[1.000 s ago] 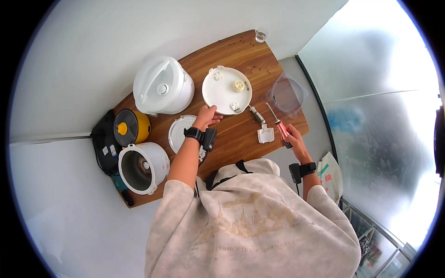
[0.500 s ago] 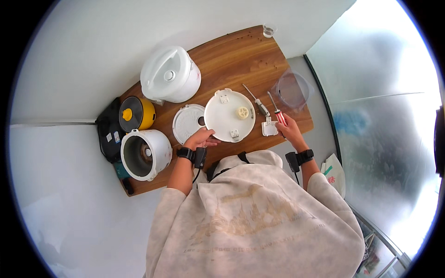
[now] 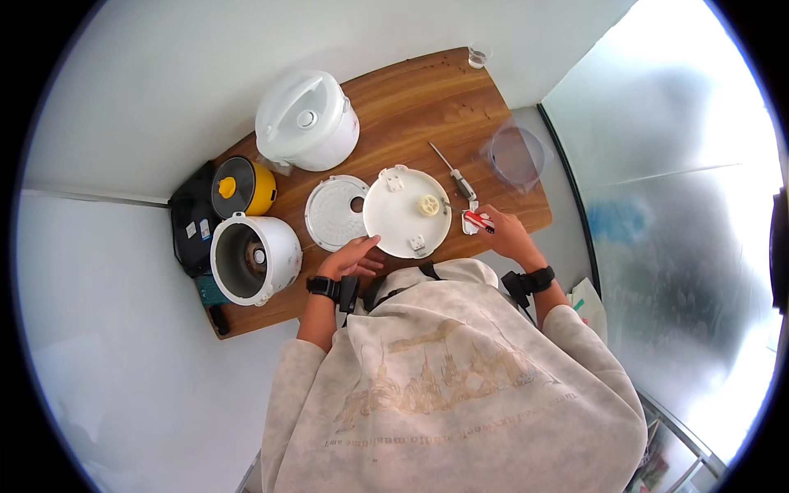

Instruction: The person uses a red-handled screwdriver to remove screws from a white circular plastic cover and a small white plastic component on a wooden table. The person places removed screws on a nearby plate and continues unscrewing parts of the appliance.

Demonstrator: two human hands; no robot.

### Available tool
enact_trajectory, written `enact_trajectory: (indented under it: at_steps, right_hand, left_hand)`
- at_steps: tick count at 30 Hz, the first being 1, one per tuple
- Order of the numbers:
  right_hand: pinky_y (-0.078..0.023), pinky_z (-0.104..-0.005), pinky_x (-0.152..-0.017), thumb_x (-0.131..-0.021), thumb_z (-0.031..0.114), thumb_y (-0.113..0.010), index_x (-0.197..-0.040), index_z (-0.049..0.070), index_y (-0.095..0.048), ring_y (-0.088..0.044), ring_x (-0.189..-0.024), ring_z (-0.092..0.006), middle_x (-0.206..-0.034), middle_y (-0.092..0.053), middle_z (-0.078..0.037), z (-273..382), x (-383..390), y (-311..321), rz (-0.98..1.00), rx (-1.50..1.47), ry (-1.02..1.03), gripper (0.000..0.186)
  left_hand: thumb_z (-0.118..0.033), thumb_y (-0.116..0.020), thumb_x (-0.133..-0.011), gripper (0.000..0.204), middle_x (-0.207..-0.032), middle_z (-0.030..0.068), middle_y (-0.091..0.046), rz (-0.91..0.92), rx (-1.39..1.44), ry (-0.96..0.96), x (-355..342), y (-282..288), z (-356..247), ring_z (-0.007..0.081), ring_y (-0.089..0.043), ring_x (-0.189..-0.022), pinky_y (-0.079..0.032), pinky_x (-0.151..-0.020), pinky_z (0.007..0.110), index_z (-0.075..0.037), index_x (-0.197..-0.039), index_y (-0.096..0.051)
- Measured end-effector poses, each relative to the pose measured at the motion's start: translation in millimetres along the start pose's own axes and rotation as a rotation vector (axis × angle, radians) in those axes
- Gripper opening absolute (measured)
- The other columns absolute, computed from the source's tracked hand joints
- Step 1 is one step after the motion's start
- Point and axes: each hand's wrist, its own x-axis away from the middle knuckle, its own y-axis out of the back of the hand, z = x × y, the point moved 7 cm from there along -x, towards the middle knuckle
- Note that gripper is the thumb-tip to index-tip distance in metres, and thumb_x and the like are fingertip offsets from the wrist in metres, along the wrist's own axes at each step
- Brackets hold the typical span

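Your round white lid (image 3: 394, 226) lies close to the near edge of the wooden table (image 3: 403, 89), with a wide stretch of wood showing beyond it to the far edge. To its left, a pale disc (image 3: 327, 215) sits right beside its rim; to its right, a grey-handled screwdriver (image 3: 462, 186) and a clear tub (image 3: 516, 156) narrow your room toward the right edge. The lid faces inside up, smooth, with a yellowish spoked knob (image 3: 428, 205) right of centre. Your left hand (image 3: 353, 256) has its thumb at the lid's near-left rim; you cannot tell whether it grips. Your right hand (image 3: 508, 235) grips a red-handled screwdriver (image 3: 479, 221), its shaft aimed left toward the lid.
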Motion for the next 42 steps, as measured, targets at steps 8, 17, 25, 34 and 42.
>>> enact_trajectory:
  at_steps: [8, 17, 25, 34, 42]
  right_hand:
    - [-0.050, -0.0476, -0.079, -0.079, 0.026, -0.062, -0.116, 0.009, -0.063, -0.064, -0.089, -0.0396, -0.094, -0.068, -0.021, 0, -19, -16, -0.064, 0.108, 0.017, 0.040]
    - [-0.050, -0.0477, -0.078, -0.079, 0.027, -0.064, -0.116, 0.010, -0.063, -0.064, -0.089, -0.0397, -0.093, -0.069, -0.021, -5, -21, -21, -0.080, 0.122, -0.007, 0.041]
    - [-0.052, -0.0407, -0.077, -0.079, 0.019, -0.064, -0.115, 0.009, -0.064, -0.067, -0.081, -0.0341, -0.087, -0.069, -0.019, 35, 0, 11, -0.095, -0.132, 0.062, 0.037]
    - [-0.050, -0.0325, -0.083, -0.082, 0.011, -0.061, -0.119, 0.003, -0.062, -0.065, -0.087, -0.0224, -0.101, -0.068, -0.015, 94, 16, 23, 0.109, -0.395, 0.244, 0.038]
    - [-0.050, -0.0336, -0.086, -0.083, 0.012, -0.063, -0.117, 0.002, -0.062, -0.066, -0.089, -0.0226, -0.103, -0.068, -0.015, 129, 27, 31, 0.179, -0.374, 0.284, 0.036]
  left_hand:
    - [-0.049, -0.054, -0.094, 0.056, -0.121, 0.0139, -0.057, -0.071, 0.044, -0.133, 28, 24, 4, 0.0234, -0.062, -0.102, -0.054, -0.083, 0.037, -0.006, -0.130, -0.045]
    - [-0.042, -0.051, -0.097, 0.041, -0.113, 0.0094, -0.061, -0.169, 0.016, -0.193, 41, 31, 4, 0.0177, -0.063, -0.095, -0.054, -0.080, 0.034, -0.008, -0.119, -0.053]
    - [-0.037, -0.051, -0.099, 0.032, -0.105, 0.0054, -0.064, -0.272, -0.078, -0.389, 61, 34, -45, 0.0131, -0.062, -0.090, -0.052, -0.075, 0.029, -0.008, -0.112, -0.056]
    - [-0.030, -0.050, -0.101, 0.038, -0.119, 0.0091, -0.061, -0.086, 0.028, -0.650, 92, -20, -107, 0.0180, -0.062, -0.107, -0.052, -0.086, 0.029, -0.004, -0.129, -0.052]
    - [-0.021, -0.055, -0.099, 0.032, -0.112, 0.0079, -0.064, -0.011, 0.184, -0.670, 103, -26, -108, 0.0182, -0.064, -0.103, -0.053, -0.089, 0.030, -0.001, -0.124, -0.056]
